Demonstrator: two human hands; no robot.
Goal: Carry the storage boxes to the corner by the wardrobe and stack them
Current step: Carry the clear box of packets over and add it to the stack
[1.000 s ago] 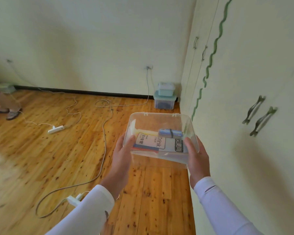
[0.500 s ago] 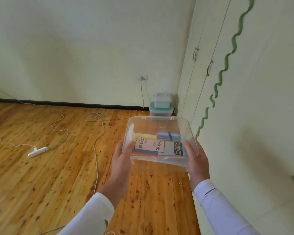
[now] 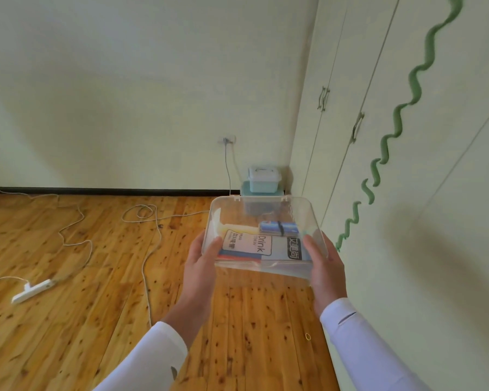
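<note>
A clear plastic storage box with rounded corners and a closed lid is in the air above the wooden floor. The left hand grips its left side and the right hand its right side, both thumbs curled on the lid. Inside lie printed paper packets and a blue bundle. Beyond the grip, two pale teal boxes stand stacked in the corner beside the cream wardrobe.

We see a wooden floor carrying a teal-lidded storage box in the corner against the wardrobe, a small yellow ring just beside the wardrobe's base, and, well away from the wardrobe, a white power strip with loose white cables.
</note>
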